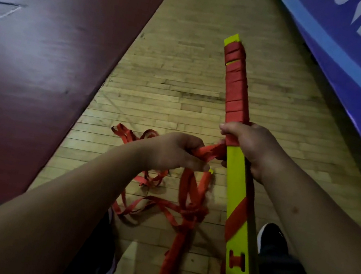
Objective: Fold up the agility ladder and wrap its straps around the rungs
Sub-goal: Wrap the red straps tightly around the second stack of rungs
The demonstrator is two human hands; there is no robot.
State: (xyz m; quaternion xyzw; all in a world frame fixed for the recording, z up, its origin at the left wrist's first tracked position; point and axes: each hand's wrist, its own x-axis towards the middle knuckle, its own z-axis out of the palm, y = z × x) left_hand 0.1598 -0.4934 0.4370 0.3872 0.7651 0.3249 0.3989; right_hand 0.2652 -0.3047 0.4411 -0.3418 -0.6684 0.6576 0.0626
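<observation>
A stack of yellow ladder rungs (238, 193) stands upright in front of me, its lower end by my right shoe. Red strap is wound tightly around its upper half (235, 86). My right hand (249, 146) grips the stack at the middle, just below the wound part. My left hand (176, 153) pinches the red strap (208, 152) where it leads off the stack to the left. The loose remainder of the red strap (183, 210) lies tangled on the wooden floor below my hands. A second strap-wrapped piece with a yellow tip (171, 258) lies on the floor.
A dark red mat (53, 46) borders the wooden floor strip (184, 84) on the left. A blue banner with white lettering (359, 47) runs along the right. My black shoes (272, 252) stand at the bottom of the view.
</observation>
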